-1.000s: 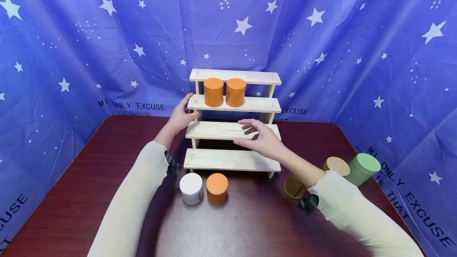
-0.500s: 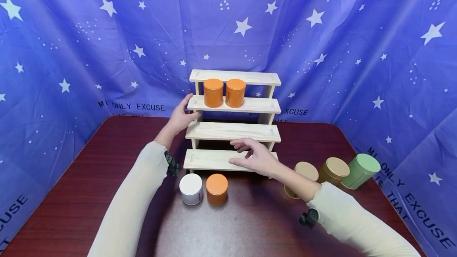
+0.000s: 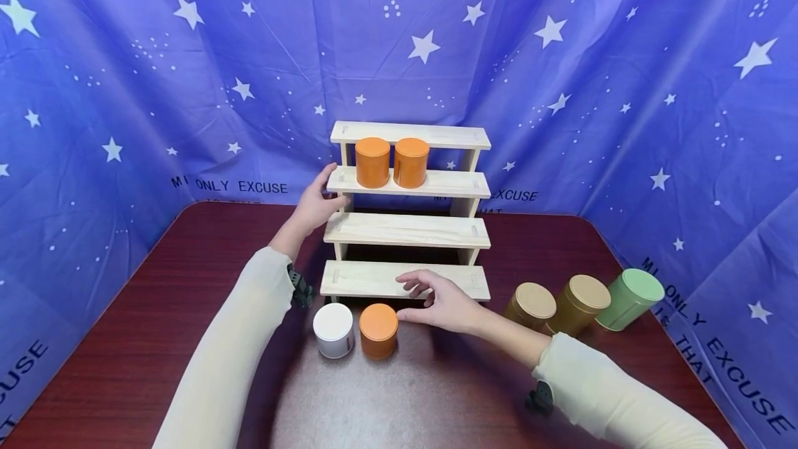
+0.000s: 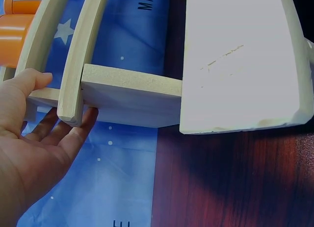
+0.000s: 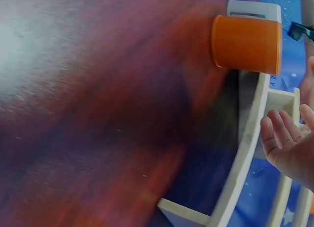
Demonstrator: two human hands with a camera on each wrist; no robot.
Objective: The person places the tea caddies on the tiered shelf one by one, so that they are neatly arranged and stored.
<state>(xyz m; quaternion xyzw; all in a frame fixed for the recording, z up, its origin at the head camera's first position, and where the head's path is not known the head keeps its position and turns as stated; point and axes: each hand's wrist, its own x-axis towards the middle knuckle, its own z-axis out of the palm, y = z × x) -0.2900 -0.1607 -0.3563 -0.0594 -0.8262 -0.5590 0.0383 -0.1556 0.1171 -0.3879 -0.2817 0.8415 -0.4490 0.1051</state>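
My left hand (image 3: 314, 206) grips the left side of a tiered wooden display stand (image 3: 405, 229). In the left wrist view, its thumb and fingers lie on either side of the wood. My right hand (image 3: 447, 305) holds nothing, its fingers loosely bent over the lowest step. Its thumb tip is right beside an orange canister (image 3: 378, 331) on the table; whether they touch I cannot tell. A white canister (image 3: 333, 330) stands just left of that one. Two more orange canisters, a left one (image 3: 373, 163) and a right one (image 3: 411, 163), stand on the second step from the top.
To the right on the dark red table (image 3: 399, 407) stand two gold-brown canisters, a nearer one (image 3: 531, 303) and a farther one (image 3: 580, 301), beside a taller green canister (image 3: 632, 298). A blue star-patterned curtain (image 3: 262, 54) hangs behind and on both sides.
My right hand has come down from the upper middle of the stand towards the orange canister on the table. The left hand has stayed on the stand's side.
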